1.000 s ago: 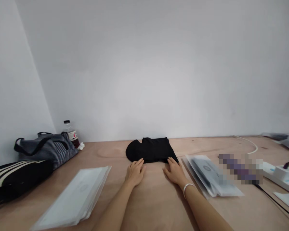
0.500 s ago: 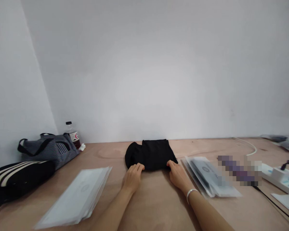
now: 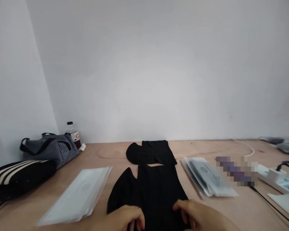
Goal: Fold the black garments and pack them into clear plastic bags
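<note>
On the tan wooden worktop, left hand and right hand both pinch the near edge of a black fabric garment spread ahead of them.

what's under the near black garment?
Bare wooden table shows around the near black garment; anything beneath the cloth is covered. Left hand and right hand grip its near edge.

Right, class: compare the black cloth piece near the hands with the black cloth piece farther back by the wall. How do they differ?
The near black cloth piece is gripped at its front edge by the left hand and right hand; the far black cloth piece lies untouched. The near one looks larger, being closer to the camera, and the far one smaller. Both are black, lie flat on the wooden table, and bulge rounded on the left.
</note>
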